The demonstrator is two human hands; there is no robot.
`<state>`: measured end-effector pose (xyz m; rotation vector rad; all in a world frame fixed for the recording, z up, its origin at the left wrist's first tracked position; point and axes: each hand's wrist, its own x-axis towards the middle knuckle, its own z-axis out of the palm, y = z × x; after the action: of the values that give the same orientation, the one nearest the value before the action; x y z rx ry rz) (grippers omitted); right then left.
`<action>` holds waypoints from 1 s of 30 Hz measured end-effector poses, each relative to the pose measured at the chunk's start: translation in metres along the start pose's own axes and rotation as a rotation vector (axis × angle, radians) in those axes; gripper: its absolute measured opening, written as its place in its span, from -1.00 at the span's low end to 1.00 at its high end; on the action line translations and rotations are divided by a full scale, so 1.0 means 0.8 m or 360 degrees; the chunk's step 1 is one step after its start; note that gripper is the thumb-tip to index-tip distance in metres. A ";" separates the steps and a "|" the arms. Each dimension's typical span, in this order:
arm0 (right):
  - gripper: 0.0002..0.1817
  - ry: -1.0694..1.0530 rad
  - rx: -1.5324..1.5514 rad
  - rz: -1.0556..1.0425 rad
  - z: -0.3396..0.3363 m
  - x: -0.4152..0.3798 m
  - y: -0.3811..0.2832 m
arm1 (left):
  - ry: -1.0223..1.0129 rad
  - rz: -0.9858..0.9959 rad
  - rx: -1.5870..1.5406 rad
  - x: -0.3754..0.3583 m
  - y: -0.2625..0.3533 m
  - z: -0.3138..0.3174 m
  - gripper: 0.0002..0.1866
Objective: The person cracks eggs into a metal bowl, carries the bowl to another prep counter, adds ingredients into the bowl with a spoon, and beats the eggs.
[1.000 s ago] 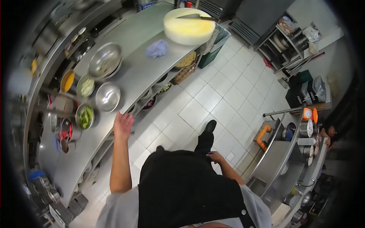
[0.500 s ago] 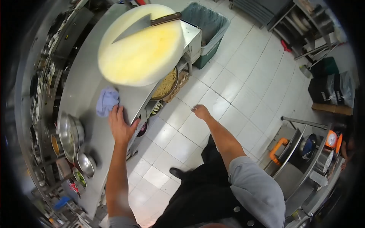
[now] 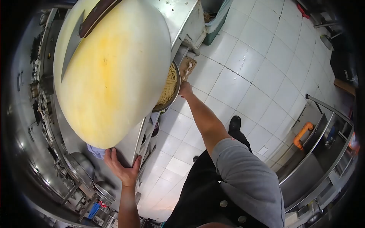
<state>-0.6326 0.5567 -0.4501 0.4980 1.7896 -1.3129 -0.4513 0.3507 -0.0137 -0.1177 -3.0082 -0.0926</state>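
Observation:
My left hand point(image 3: 121, 171) lies spread on the steel counter point(image 3: 129, 145), its thumb at the front edge and its fingertips beside a bluish cloth point(image 3: 96, 151). Low beside the counter, my right hand point(image 3: 185, 89) is at the outer rim of a metal bowl of noodles point(image 3: 167, 90). An egg carton point(image 3: 188, 67) with a few eggs lies just beyond that hand. Its fingers are mostly hidden, and I cannot tell whether they grip anything. A large round yellowed cutting board point(image 3: 114, 76) fills the upper left, bearing a knife with a brown handle point(image 3: 99, 16).
A lined green bin point(image 3: 217, 26) stands past the counter's far end. Metal bowls point(image 3: 81, 167) sit on the counter's left side. To the right are a steel sink unit point(image 3: 304, 174) and an orange pipe point(image 3: 303, 135). White tiles point(image 3: 237, 91) cover the floor.
My right hand has moved from over the floor to the noodle bowl's rim by the egg carton. My view has come closer to the board; my left hand stays on the counter by the cloth.

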 end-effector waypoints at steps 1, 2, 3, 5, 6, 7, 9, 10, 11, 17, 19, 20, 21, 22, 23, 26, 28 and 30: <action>-0.58 -0.0091 -0.0341 -0.0119 -0.003 -0.002 -0.005 | -0.0002 0.0001 0.0000 0.000 -0.001 -0.001 0.03; -0.58 -0.0086 -0.0340 -0.0115 -0.001 -0.007 -0.008 | -0.0003 -0.0006 -0.0005 0.001 0.000 -0.001 0.03; -0.61 0.0010 -0.0129 -0.0077 0.011 -0.004 0.002 | -0.0007 -0.0009 -0.0013 0.000 0.000 -0.001 0.03; -0.64 0.0126 0.0088 -0.0035 0.014 -0.008 0.018 | -0.0006 0.0002 -0.0033 0.000 0.003 0.000 0.03; -0.64 0.0341 0.0084 -0.0139 0.014 -0.017 0.021 | -0.0003 0.0002 -0.0037 0.000 0.004 -0.001 0.03; -0.63 0.0554 0.0080 -0.0247 0.015 -0.024 0.025 | -0.0003 0.0012 -0.0040 0.000 0.004 -0.001 0.03; -0.65 0.0642 0.0133 -0.0347 0.011 -0.043 0.036 | 0.0008 0.0016 -0.0025 0.000 0.005 -0.001 0.02; -0.66 0.0720 0.0180 -0.0447 0.006 -0.053 0.043 | 0.0004 0.0024 -0.0027 0.000 0.007 -0.002 0.02; -0.66 0.0724 0.0186 -0.0442 0.003 -0.063 0.049 | 0.0007 0.0015 -0.0028 0.000 0.009 -0.002 0.01; -0.77 0.0761 0.0528 -0.0622 0.006 -0.053 0.199 | 0.0029 0.0003 -0.0032 -0.002 0.008 -0.003 0.00; -0.80 0.0730 0.0620 -0.0375 -0.020 -0.095 0.230 | 0.0034 -0.0008 -0.0041 -0.004 0.007 -0.003 0.00; -0.80 0.0743 0.0706 -0.0322 -0.034 -0.127 0.234 | 0.0050 -0.0001 -0.0031 -0.005 0.008 -0.003 0.00; -0.80 0.0756 0.0791 -0.0273 -0.051 -0.160 0.234 | 0.0070 0.0006 -0.0022 -0.005 0.008 -0.003 0.01; -0.80 0.0745 0.0778 -0.0224 -0.067 -0.186 0.243 | 0.0080 0.0001 -0.0030 -0.004 0.009 -0.004 0.01; -0.80 0.0734 0.0765 -0.0176 -0.082 -0.212 0.252 | 0.0086 0.0007 -0.0042 -0.004 0.009 -0.005 -0.01; -0.81 0.0782 0.0693 -0.0157 -0.119 -0.299 0.265 | 0.0111 0.0009 -0.0053 -0.007 0.009 -0.008 -0.03; -0.83 0.0791 0.0642 -0.0239 -0.136 -0.358 0.282 | 0.0178 0.0044 -0.0050 -0.007 0.007 -0.009 -0.04; -0.80 0.0760 0.0697 -0.0376 -0.145 -0.411 0.303 | 0.0209 0.0030 -0.0090 -0.008 0.005 -0.014 -0.07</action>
<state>-0.3157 0.8041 -0.3135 0.9236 1.9842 -1.8890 -0.4431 0.3533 -0.0030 -0.1394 -2.8737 -0.1764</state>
